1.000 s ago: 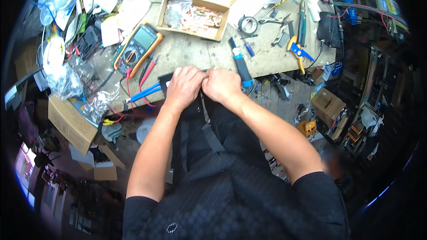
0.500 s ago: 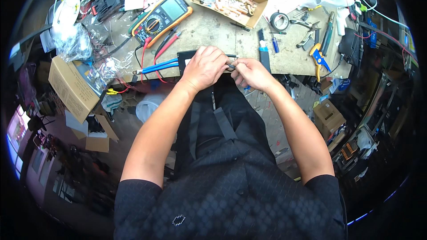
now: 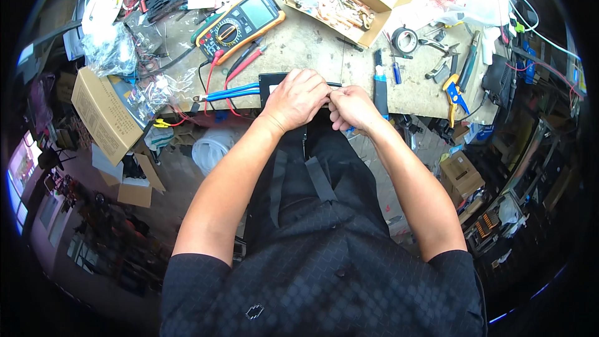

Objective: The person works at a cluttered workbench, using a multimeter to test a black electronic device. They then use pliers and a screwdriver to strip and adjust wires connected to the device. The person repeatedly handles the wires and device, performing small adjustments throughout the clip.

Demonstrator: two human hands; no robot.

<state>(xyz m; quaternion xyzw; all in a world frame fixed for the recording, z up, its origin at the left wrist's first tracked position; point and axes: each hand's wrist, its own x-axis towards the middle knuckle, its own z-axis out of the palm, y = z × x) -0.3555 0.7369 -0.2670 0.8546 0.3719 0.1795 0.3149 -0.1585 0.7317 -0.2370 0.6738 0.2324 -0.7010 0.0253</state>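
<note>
My left hand [image 3: 296, 101] is closed over a flat black box [image 3: 269, 80] at the bench's front edge, its fingers bent down on the right side. Thick blue cables [image 3: 233, 92] come out of the box's left side and end in a metal lug. My right hand [image 3: 354, 110] is closed in a pinch, its fingertips meeting those of my left hand. What lies between the fingertips is hidden. A short dark cable [image 3: 336, 83] shows just behind them.
Left on the bench [image 3: 312, 50] sits an orange-rimmed multimeter [image 3: 240, 22] with red and black probes. An open carton [image 3: 337, 6] of copper lugs stands behind. To the right are a blue-handled cutter [image 3: 380, 90], black tape [image 3: 405, 41], a screwdriver [image 3: 397, 73], and wire strippers [image 3: 454, 95].
The whole view has shifted, so the bench appears slightly further right. My hands stay together at the box; the grey piece seen between the fingertips earlier is now covered.
</note>
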